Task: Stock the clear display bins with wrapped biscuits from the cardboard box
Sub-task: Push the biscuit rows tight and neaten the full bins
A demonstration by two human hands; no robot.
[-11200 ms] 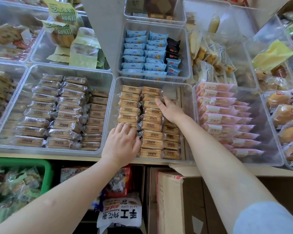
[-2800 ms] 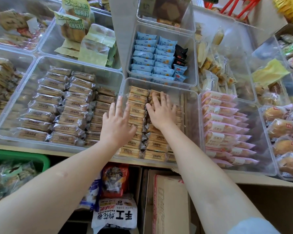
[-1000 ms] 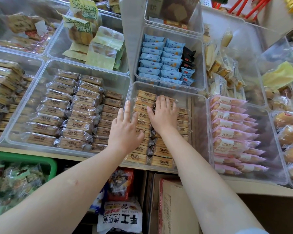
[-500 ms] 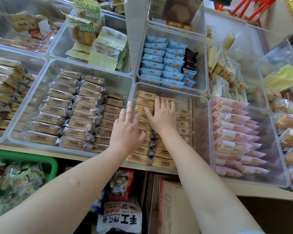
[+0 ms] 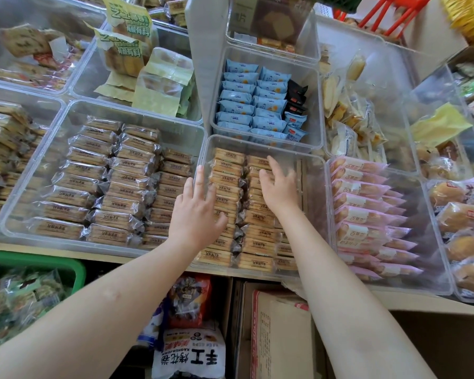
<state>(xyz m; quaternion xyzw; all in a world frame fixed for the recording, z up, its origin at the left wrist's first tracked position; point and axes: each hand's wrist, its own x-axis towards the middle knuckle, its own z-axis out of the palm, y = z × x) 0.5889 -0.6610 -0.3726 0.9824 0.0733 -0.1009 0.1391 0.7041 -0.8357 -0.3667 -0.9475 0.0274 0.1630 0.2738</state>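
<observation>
Tan wrapped biscuits (image 5: 230, 184) lie partly hidden under both flat, spread-fingered hands.

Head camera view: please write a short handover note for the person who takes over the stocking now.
Left hand: open, flat over the left column of tan wrapped biscuits, holding nothing.
Right hand: open, fingers spread over the middle column, holding nothing.
The narrow clear plastic bin in front holds tidy biscuit rows; a bare strip shows along its right side.
The brown cardboard box stands below the shelf edge; its contents are not visible.
Done: bin mostly filled and straightened.
Left: probably fill the right strip, if the box has more.
</observation>
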